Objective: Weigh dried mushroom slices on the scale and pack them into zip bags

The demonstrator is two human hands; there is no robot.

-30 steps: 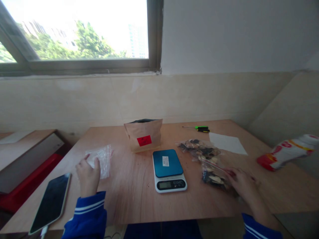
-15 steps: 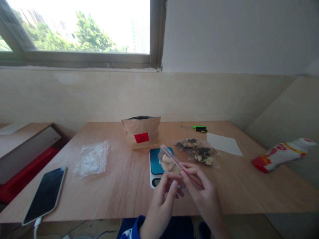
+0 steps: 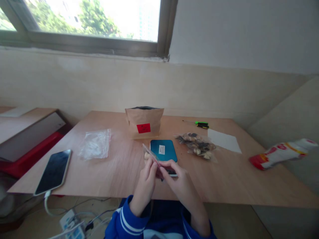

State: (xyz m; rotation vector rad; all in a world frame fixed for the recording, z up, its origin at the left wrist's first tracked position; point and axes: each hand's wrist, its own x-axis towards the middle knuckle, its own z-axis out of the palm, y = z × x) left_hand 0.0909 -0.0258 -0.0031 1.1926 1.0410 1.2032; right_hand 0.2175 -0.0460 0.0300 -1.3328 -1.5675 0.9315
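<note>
Between both hands is a small clear zip bag with pale pieces inside, tilted near the front of the scale. My left hand pinches it from the left, fingers closed on its edge. From the right, my right hand grips the same bag's zip edge between thumb and fingers. Just beyond the hands lies a digital scale with a blue-green top bearing a white label; its display end is mostly covered by my right hand. Behind it stands a brown paper pouch with a red label, its top open.
Filled clear bags lie right of the scale, near a white paper and screwdrivers. A bottle is at far right. Flat clear bags and a cabled phone lie left.
Both hands and the zip bag have shifted left, exposing more of the scale's top. The bag has turned more edge-on. The camera view has tilted downward.
</note>
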